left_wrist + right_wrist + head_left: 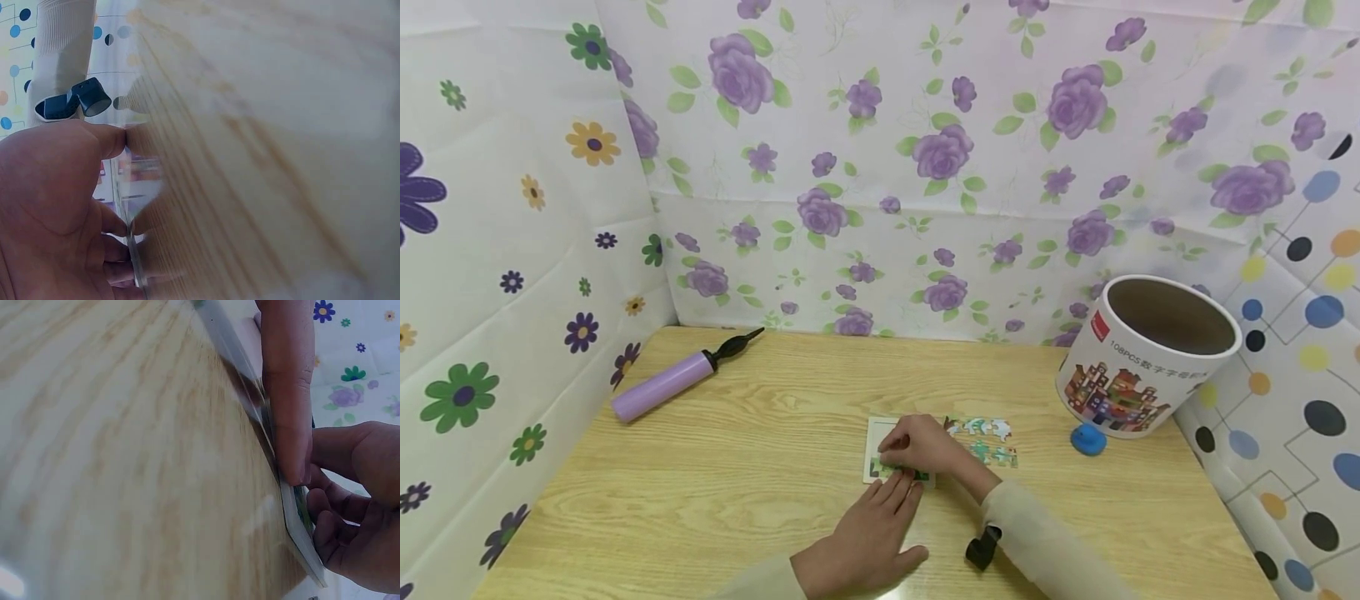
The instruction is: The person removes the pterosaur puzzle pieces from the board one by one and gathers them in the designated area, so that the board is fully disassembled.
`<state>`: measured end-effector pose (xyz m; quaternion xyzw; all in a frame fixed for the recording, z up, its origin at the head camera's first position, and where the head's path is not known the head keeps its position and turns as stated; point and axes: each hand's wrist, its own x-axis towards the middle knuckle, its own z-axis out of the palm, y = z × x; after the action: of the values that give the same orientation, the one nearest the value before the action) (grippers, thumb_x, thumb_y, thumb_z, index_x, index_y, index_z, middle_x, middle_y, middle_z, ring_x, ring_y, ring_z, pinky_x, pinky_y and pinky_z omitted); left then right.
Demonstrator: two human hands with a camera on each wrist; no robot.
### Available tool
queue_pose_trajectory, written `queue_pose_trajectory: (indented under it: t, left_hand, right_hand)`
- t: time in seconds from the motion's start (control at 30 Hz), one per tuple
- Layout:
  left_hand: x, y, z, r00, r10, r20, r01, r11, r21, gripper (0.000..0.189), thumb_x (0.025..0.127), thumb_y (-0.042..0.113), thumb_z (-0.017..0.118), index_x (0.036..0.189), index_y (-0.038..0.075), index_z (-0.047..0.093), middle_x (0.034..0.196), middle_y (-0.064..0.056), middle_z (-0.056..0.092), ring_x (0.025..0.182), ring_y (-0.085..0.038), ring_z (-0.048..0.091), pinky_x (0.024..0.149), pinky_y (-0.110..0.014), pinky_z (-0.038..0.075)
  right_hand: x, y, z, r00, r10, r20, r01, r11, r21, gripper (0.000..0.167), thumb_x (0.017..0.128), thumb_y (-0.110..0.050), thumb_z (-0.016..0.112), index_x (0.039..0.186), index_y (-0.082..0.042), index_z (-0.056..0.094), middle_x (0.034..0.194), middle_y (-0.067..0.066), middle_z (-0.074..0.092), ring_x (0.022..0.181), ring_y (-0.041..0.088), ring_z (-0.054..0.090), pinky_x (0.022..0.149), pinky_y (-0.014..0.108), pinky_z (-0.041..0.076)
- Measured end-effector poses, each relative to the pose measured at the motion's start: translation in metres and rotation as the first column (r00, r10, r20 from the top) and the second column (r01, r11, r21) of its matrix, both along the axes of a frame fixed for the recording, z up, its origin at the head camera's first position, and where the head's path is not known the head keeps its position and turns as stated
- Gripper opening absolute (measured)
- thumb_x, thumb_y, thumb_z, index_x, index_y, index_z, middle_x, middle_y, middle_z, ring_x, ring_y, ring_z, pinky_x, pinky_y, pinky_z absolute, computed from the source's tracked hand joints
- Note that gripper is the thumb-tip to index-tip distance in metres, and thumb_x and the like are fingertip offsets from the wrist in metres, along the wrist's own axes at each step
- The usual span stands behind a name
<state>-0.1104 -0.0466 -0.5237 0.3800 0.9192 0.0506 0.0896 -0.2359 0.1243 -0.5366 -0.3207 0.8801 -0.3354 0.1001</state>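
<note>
Puzzle (870, 437) lies on the bench (760, 467), its near edge under my straight left fingers (892, 492); my right fingers (897, 457) curl over it, whether pinching anything I cannot tell. Loose pieces (976, 426) lie beside it.

From my station I see a small, thin puzzle tray (868, 442) with a pale rim, lying flat on the tabletop (760, 450). Its far-left interior looks pale, while a green printed strip (877, 469) shows along its near side. The two hands cover much of the rest, so I can't tell how many pieces sit inside. Just right of it I make out loose jigsaw pieces (975, 426), apart on the wood in a far row and a near row, printed in white, teal and green; some are partly hidden from me.
</note>
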Motion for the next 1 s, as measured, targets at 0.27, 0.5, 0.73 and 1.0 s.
queue_pose_trajectory:
  t: [0.27, 0.5, 0.73, 1.0]
  left_hand:
    - [-0.005, -0.001, -0.004, 0.999, 0.002, 0.040, -0.003, 0.999, 0.035, 0.081, 0.105, 0.060, 0.037, 0.162, 0.003, 0.024, 0.169, -0.016, 0.017, 0.157, -0.029, 0.016, 0.120, -0.050, 0.029]
    - [-0.004, 0.000, -0.002, 1.000, -0.001, 0.024, 0.000, 0.999, 0.039, 0.081, 0.105, 0.060, 0.039, 0.162, 0.003, 0.025, 0.169, -0.016, 0.018, 0.157, -0.029, 0.018, 0.120, -0.050, 0.030]
    - [-0.004, -0.001, -0.001, 1.000, 0.002, 0.029, -0.003, 0.999, 0.035, 0.082, 0.105, 0.061, 0.039, 0.162, 0.004, 0.025, 0.169, -0.016, 0.019, 0.156, -0.029, 0.019, 0.120, -0.049, 0.029]
    - [-0.002, -0.001, -0.002, 1.000, 0.000, -0.011, 0.001, 0.999, 0.038, 0.080, 0.105, 0.060, 0.038, 0.159, 0.002, 0.031, 0.167, -0.018, 0.025, 0.155, -0.030, 0.025, 0.119, -0.050, 0.031]
  right_hand:
    - [0.004, -0.002, 0.000, 0.997, -0.034, 0.062, 0.039, 0.997, -0.067, 0.008, 0.092, -0.021, 0.078, 0.099, -0.017, 0.081, 0.089, -0.010, 0.072, 0.074, 0.002, 0.064, 0.069, 0.024, 0.054]
    - [0.004, -0.002, 0.001, 0.993, -0.052, 0.110, 0.063, 0.994, -0.092, 0.006, 0.094, -0.021, 0.076, 0.099, -0.019, 0.079, 0.081, -0.013, 0.073, 0.068, 0.005, 0.067, 0.066, 0.025, 0.055]
    - [0.004, 0.000, 0.000, 0.987, -0.067, 0.143, 0.087, 0.987, -0.138, 0.009, 0.096, -0.022, 0.074, 0.102, -0.019, 0.079, 0.082, -0.012, 0.074, 0.066, 0.009, 0.068, 0.066, 0.028, 0.057]
    - [0.002, 0.012, 0.002, 0.979, -0.139, 0.146, 0.161, 0.976, -0.146, 0.012, 0.095, -0.028, 0.074, 0.103, -0.021, 0.079, 0.088, -0.013, 0.072, 0.080, 0.009, 0.068, 0.073, 0.030, 0.055]
